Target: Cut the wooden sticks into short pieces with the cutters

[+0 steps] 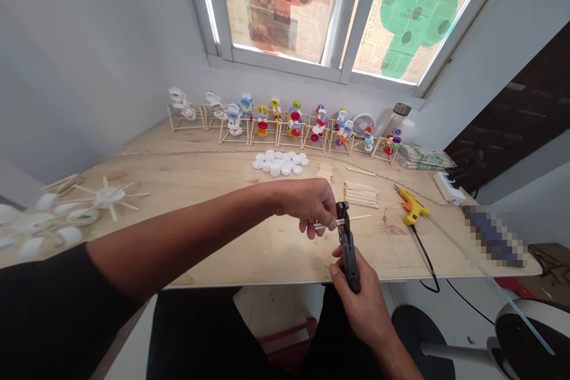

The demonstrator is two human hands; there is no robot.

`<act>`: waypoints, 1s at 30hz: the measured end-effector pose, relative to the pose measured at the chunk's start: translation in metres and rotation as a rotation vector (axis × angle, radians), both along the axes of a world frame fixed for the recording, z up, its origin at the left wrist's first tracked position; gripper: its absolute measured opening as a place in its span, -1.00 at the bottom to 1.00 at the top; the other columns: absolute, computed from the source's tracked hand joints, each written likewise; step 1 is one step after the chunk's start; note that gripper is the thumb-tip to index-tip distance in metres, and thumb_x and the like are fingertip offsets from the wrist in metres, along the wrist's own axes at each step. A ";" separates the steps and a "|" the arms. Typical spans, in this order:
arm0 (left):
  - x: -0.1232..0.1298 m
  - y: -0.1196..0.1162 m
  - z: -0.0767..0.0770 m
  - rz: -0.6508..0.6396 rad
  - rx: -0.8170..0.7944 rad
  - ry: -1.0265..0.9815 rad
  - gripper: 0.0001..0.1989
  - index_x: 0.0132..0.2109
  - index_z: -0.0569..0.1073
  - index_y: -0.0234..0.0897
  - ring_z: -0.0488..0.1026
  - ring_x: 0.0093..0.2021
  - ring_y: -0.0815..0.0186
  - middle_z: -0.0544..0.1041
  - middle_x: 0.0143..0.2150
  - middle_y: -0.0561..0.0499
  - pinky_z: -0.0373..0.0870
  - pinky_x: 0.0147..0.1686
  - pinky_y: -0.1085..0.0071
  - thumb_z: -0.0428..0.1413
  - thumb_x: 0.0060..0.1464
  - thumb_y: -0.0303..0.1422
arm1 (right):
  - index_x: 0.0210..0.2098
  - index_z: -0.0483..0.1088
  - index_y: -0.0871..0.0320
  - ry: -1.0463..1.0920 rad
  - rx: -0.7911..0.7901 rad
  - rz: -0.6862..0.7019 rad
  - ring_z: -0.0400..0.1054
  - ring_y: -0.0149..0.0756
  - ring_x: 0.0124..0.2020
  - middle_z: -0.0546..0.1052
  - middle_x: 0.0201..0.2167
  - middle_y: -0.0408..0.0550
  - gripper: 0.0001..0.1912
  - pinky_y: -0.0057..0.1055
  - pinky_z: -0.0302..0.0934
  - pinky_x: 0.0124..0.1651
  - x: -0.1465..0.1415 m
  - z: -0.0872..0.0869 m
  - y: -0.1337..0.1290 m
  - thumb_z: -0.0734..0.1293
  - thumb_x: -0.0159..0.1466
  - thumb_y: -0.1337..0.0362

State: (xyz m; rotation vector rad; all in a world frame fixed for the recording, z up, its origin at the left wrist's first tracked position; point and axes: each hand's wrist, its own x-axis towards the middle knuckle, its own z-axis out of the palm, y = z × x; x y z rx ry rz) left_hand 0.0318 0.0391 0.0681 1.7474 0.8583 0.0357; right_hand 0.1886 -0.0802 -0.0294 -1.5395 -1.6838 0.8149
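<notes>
My left hand (309,206) pinches a thin wooden craft stick (354,219) near one end, above the plywood tabletop (214,181). The stick lies across the jaws of a black plier-like cutter (348,249). My right hand (360,300) grips the cutter's handles from below, close to the table's front edge. The jaw's contact with the stick is small but visible, and my left fingers partly hide the stick's near end.
A stack of craft sticks (360,195) and white bottle caps (280,162) lie beyond my hands. A yellow glue gun (412,208) trails a black cord at right. Several stick-and-cap models (289,124) line the back wall; a larger cap assembly (109,197) lies at left.
</notes>
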 end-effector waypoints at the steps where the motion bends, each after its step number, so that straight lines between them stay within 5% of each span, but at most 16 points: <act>1: 0.000 0.000 0.000 0.004 0.002 0.005 -0.92 -0.48 0.43 -0.38 0.40 -0.62 0.39 0.42 -0.62 0.07 0.23 -0.69 0.55 0.08 -0.14 -0.44 | -0.26 0.31 0.17 -0.004 0.006 0.000 0.24 -0.36 -0.55 0.36 -0.57 -0.19 -0.77 -0.48 0.12 -0.45 0.000 0.000 0.000 0.20 0.18 0.16; 30: -0.001 0.012 -0.007 0.016 0.081 0.055 -0.91 -0.49 0.47 -0.35 0.36 -0.65 0.44 0.44 -0.64 0.08 0.23 -0.66 0.55 0.14 -0.17 -0.40 | -0.33 0.28 0.14 -0.046 -0.015 -0.020 0.18 -0.39 -0.62 0.28 -0.65 -0.24 -0.84 -0.50 0.06 -0.54 -0.005 -0.002 0.004 0.19 0.18 0.19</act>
